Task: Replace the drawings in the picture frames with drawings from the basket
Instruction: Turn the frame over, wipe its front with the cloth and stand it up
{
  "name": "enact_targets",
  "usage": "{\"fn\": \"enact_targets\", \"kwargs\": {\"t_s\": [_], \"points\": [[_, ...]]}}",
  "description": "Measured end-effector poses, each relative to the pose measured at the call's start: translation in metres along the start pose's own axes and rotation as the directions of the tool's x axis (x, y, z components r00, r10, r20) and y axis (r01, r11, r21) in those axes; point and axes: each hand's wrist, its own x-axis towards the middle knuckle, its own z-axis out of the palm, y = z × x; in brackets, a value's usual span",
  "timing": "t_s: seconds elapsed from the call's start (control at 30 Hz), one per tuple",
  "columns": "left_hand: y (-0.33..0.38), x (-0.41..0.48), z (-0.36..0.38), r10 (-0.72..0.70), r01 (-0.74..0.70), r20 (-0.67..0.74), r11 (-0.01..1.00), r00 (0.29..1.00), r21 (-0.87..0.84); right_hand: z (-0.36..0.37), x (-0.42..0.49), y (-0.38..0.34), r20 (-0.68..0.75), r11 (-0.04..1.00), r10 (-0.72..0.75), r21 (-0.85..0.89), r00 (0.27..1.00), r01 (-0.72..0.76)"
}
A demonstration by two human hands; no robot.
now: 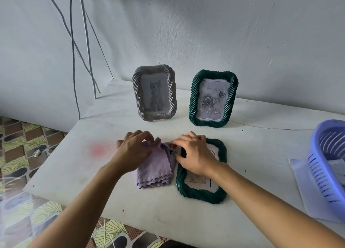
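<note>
Faint handwriting heads the rose drawing (212,100) in the upright dark green twisted-rim frame (213,98), too blurred to read; small print on the flat green frame's paper (198,180) is likewise illegible.

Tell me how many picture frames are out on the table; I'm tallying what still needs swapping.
3. A grey frame stands at the back left, a green frame stands to its right, and a second green frame lies flat in front, partly under the right hand.

We see two bare arms with no sleeves, and our left hand (133,150) and right hand (194,154) wear no gloves.
</note>
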Motion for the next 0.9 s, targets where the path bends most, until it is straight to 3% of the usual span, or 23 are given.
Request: {"fn": "enact_targets", "kwargs": {"t_s": [0.1, 0.23, 0.4, 0.57, 0.77, 0.9], "points": [[0.001, -0.003, -0.006, -0.017, 0.022, 0.036, 0.990, 0.999, -0.140, 0.001, 0.003, -0.003, -0.018, 1.000, 0.009, 0.005, 1.000, -0.009], [-0.015, 0.003, -0.013, 0.002, 0.018, 0.103, 0.982, 0.995, -0.186, 0.004, 0.005, -0.009, -0.113, 0.994, 0.051, 0.106, 0.992, -0.039], [-0.026, 0.005, -0.022, -0.077, 0.086, 0.040, 0.922, 0.996, -0.378, 0.006, 0.005, -0.015, -0.217, 0.953, 0.109, 0.300, 0.970, -0.040], [-0.024, 0.004, -0.034, -0.034, 0.050, 0.043, 0.886, 0.999, -0.460, 0.001, -0.002, -0.013, -0.275, 0.941, 0.153, 0.333, 0.949, -0.055], [-0.014, 0.006, -0.039, 0.026, 0.038, 0.113, 0.850, 0.993, -0.525, 0.010, 0.006, -0.020, -0.286, 0.945, 0.139, 0.323, 0.948, -0.041], [-0.011, 0.007, -0.038, 0.004, 0.075, 0.153, 0.859, 0.988, -0.507, 0.016, 0.015, -0.032, -0.201, 0.954, 0.083, 0.298, 0.976, -0.019]]}}
